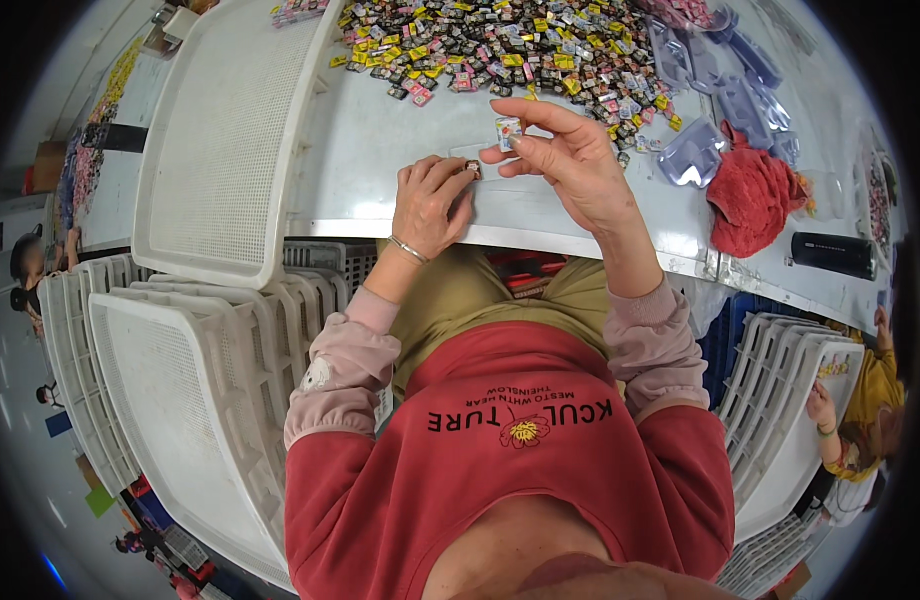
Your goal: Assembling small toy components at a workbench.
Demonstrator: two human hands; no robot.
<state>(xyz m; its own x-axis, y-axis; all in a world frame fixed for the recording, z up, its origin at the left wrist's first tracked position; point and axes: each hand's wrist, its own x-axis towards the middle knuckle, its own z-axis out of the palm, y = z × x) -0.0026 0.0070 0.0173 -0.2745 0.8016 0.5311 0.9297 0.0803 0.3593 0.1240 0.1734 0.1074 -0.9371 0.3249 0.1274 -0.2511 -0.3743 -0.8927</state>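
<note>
Between the thumb and fingers of my right hand (575, 165) is a small white printed block (507, 131), raised above the table near its front edge. My left hand (433, 203) rests low over the table with its fingers curled together. At those fingertips sits a small dark brown and white figure-like piece (472, 169), partly covered by the fingers. Beyond both hands spreads a large heap of small printed pieces (480, 60) in black, yellow, pink and white.
A large white perforated tray (220, 150) lies at the left of the table (355, 190). More white trays (180, 400) stand stacked below it. On the right are pale purple plastic parts (692, 152), a red cloth (755, 200) and a black box-shaped object (833, 255). Another person's hand (822, 407) shows at far right.
</note>
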